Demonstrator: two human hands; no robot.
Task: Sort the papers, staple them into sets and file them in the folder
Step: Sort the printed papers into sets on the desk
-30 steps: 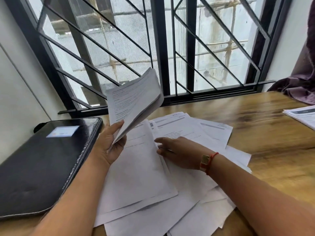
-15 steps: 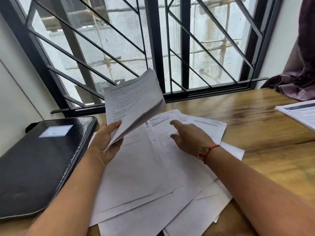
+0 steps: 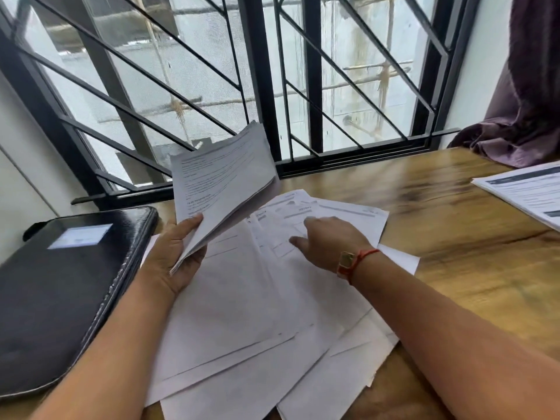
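While left hand (image 3: 174, 253) grips raised paper stack (image 3: 221, 177) mid-frame, right hand (image 3: 330, 241) lies w/ fingers (image 3: 315, 222) straight on loose sheets (image 3: 242, 313); folder (image 3: 60, 292) lower left.

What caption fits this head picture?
Left hand holds a paper stack; right hand touches loose sheets beside a black folder.

Your folder (image 3: 60, 298) looks like glossy black leatherette with a stitched edge. The loose papers (image 3: 242, 328) before you are matt white paper, smooth. Your table (image 3: 454, 237) is grained wood with a soft sheen; the window bars (image 3: 260, 71) dark painted metal, the curtain (image 3: 527, 110) purple cloth
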